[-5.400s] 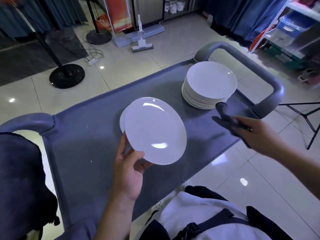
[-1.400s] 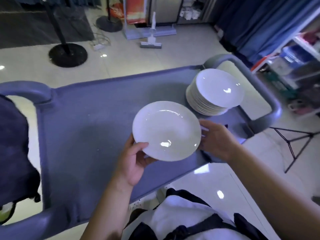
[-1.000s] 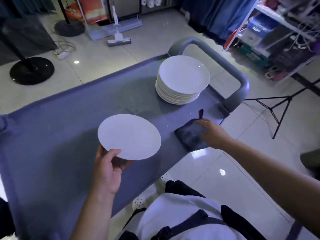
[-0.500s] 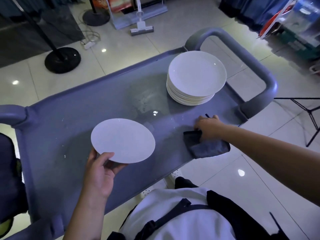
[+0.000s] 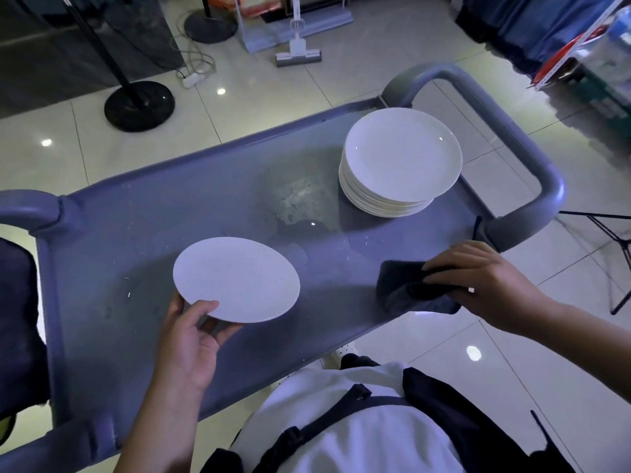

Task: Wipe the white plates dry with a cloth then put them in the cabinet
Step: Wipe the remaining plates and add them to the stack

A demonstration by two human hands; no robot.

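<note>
Your left hand (image 5: 191,339) holds one white plate (image 5: 236,279) by its near edge, thumb on top and fingers curled under. The plate is round, smooth and plain, tipped a little, and it floats just above the cart. Your right hand (image 5: 485,283) is curled around a dark cloth (image 5: 411,290), pressing it down on the cart's near edge at about 3 o'clock from the plate.

A stack of white plates (image 5: 399,162) sits on the cart at about 1 o'clock from the plate you hold. The top one is shiny and clean looking.

The gray cart top (image 5: 164,213) has a wet patch (image 5: 297,196) between the stack and your plate. A thick gray handle (image 5: 505,131) loops round the right end.

The floor (image 5: 280,97) is pale shiny tile with bright spots of light. At 12 o'clock lies a white floor squeegee (image 5: 297,52), and at 11 o'clock stands a round black stand base (image 5: 139,105). Blue curtains (image 5: 539,22) hang at 2 o'clock.
</note>
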